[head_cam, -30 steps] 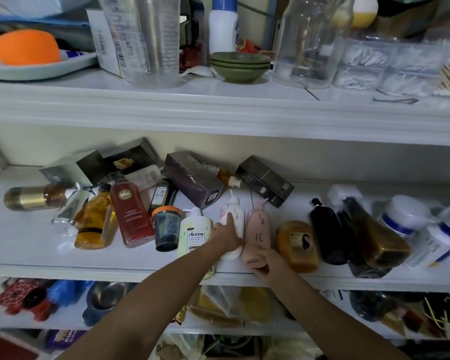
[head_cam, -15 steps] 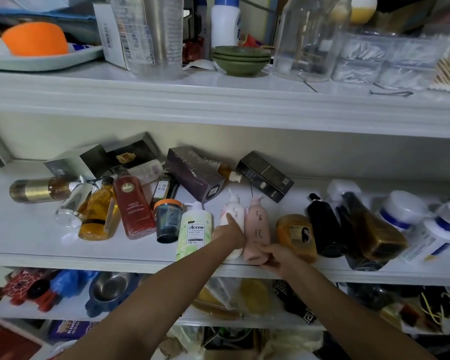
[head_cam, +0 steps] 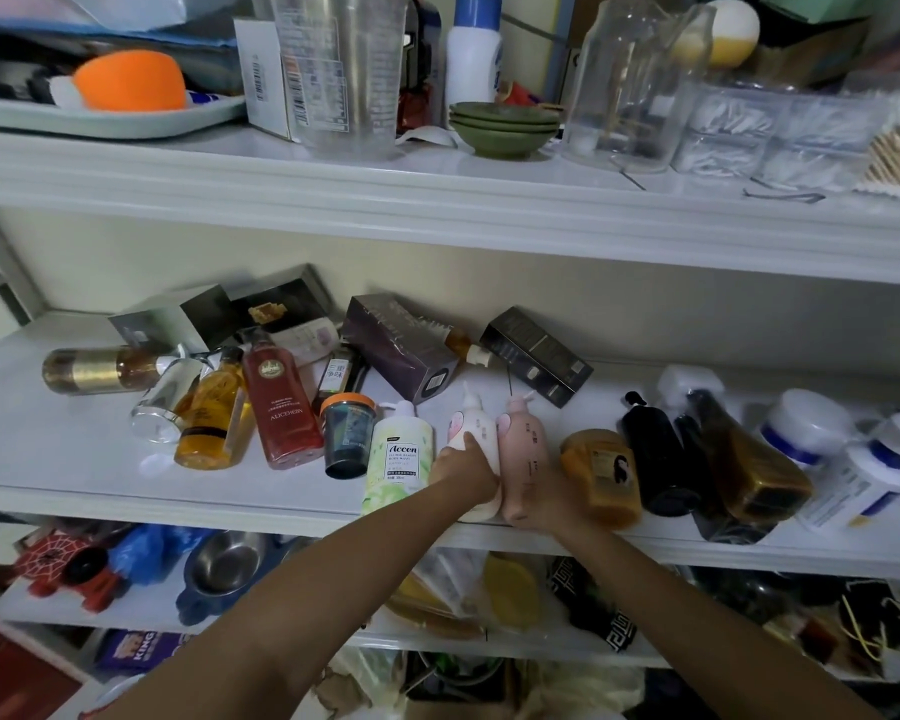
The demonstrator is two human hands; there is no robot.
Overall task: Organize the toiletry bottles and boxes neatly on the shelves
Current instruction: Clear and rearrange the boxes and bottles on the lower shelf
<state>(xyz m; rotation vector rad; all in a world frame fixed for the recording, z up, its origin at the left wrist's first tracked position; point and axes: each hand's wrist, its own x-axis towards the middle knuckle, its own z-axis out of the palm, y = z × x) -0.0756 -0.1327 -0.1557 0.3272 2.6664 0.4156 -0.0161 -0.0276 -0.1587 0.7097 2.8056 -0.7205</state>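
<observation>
Green body-wash bottle (head_cam: 398,459) lies just left of the left hand (head_cam: 463,467). Left hand wraps the white pump bottle (head_cam: 476,426). It touches the pink pump bottle (head_cam: 525,439), gripped by the right hand (head_cam: 539,498). Both lie at the shelf (head_cam: 178,504) front edge. Risk: standing them up could nudge the green bottle, or the amber bottle (head_cam: 601,475) just right, over the lip.
</observation>
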